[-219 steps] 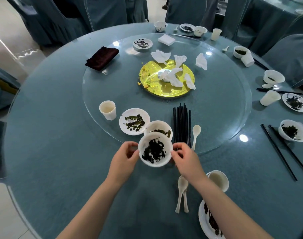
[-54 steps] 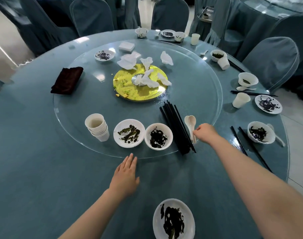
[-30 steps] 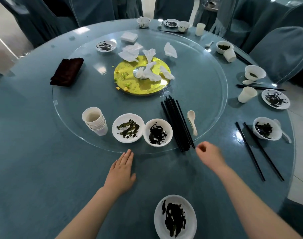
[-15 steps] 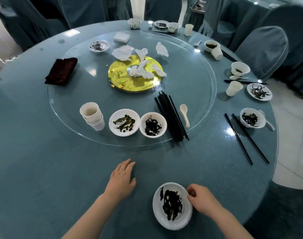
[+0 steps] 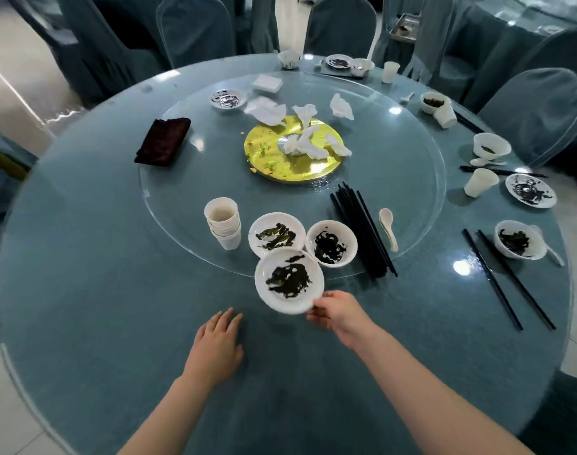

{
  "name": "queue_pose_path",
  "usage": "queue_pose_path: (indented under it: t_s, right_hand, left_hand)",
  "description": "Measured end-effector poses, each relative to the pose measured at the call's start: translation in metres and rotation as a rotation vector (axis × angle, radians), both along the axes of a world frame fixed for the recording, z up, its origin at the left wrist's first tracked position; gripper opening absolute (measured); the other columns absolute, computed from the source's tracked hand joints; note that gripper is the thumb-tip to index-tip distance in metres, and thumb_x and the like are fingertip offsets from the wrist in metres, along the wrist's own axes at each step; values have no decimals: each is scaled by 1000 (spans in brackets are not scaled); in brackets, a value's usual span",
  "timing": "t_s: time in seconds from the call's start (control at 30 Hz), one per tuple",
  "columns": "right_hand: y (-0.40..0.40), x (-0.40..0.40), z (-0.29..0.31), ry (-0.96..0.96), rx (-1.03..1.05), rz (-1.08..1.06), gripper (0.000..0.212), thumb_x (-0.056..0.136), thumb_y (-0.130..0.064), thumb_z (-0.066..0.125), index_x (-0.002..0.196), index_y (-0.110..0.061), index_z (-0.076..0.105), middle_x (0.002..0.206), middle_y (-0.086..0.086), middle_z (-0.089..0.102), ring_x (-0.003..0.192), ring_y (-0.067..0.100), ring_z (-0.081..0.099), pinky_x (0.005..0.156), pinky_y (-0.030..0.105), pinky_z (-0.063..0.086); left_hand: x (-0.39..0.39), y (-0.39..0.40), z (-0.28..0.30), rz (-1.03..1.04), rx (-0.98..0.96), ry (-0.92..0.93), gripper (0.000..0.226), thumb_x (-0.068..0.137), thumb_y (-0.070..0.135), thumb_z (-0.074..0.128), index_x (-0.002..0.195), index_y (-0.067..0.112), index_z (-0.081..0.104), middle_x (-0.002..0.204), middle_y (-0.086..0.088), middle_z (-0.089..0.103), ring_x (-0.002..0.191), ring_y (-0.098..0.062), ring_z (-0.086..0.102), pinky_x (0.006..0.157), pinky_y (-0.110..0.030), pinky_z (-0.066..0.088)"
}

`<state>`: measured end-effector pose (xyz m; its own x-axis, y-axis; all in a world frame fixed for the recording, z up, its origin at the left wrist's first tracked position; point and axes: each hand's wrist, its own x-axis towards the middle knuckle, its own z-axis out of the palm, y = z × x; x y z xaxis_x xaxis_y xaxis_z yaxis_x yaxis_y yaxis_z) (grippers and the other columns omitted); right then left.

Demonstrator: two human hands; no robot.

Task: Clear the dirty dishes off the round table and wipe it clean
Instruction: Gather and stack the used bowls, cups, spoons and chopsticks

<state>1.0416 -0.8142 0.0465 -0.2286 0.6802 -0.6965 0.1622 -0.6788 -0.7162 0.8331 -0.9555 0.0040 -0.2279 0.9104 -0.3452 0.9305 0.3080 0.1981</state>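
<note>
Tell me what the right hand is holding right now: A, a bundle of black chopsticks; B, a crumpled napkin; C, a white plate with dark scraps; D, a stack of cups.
C: the right hand grips the rim of the white plate, which is smeared with dark scraps.

Text check | no lettering, labels, brand marks or numbers can be read anywhere | dishes, cups and bench (image 5: 83, 290) cloth all show plain surfaces
</note>
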Motion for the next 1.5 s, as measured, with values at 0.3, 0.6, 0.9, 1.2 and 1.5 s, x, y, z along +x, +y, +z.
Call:
queue_pose_path:
  t_s: [0.3,0.6,0.9,1.2,1.5]
  right_hand:
    - [34,-103,-8,112,-87,-470,15,92,10,49,88,0,59,77,12,61,61,18,60,57,25,59]
    - [50,-116,-21,36,-45,-602,6,93,1,58,87,2,57,68,14,60,53,21,57,45,24,56]
    - [4,-59,-24,-299,347,66,19,91,-9,53,108,-16,58,109,5,67,86,17,61,78,35,55]
    - [-55,56,6,-661,744,605,50,99,-25,49,146,-15,37,148,2,42,139,19,33,117,37,26]
    - [-110,139,37,-771,830,530,54,98,-33,50,147,-14,36,147,3,42,137,21,33,117,37,22]
  left_hand:
    - [-44,-28,-9,-22,-108,9,68,98,44,40,155,26,10,163,7,-1,149,-18,6,120,-34,14]
    - [-47,-34,-15,-70,-123,-11,74,97,41,41,156,24,0,162,5,-11,150,-18,-4,121,-34,13]
    - [-38,-36,-2,-9,-114,26,69,98,39,40,156,24,5,163,4,-4,150,-17,0,120,-33,8]
    - [16,-57,30,200,79,33,63,100,46,35,155,23,15,163,0,8,150,-20,6,120,-34,10]
    - [80,-84,56,138,162,-4,62,100,48,33,155,26,13,163,3,6,150,-18,1,120,-34,4]
